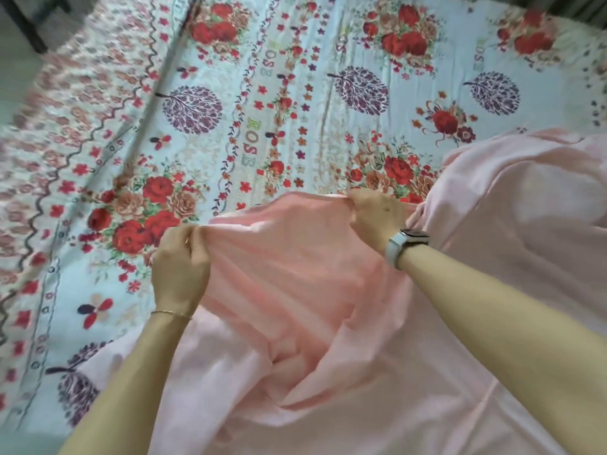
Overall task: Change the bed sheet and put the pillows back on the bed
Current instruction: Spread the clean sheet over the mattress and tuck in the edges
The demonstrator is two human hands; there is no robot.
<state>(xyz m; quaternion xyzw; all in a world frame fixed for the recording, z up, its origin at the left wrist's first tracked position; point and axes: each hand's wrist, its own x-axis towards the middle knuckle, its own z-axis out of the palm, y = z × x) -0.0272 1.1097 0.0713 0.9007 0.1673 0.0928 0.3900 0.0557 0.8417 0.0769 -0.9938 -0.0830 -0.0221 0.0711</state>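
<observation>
Pink sheet (328, 307) is bunched over the near part of the bed, covering part of the floral sheet (230, 126). Its edge is pinched by the curled fingers of the left hand (179, 267) and right hand (376, 215), held apart, probably for spreading it flat.

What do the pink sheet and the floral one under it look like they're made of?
Pink sheet: thin, soft woven fabric, matt with a faint sheen; it gathers into fine folds where the left hand and right hand pinch it. Floral sheet: printed woven cloth, probably cotton or a blend, matt, lying flat with light creases.
</observation>
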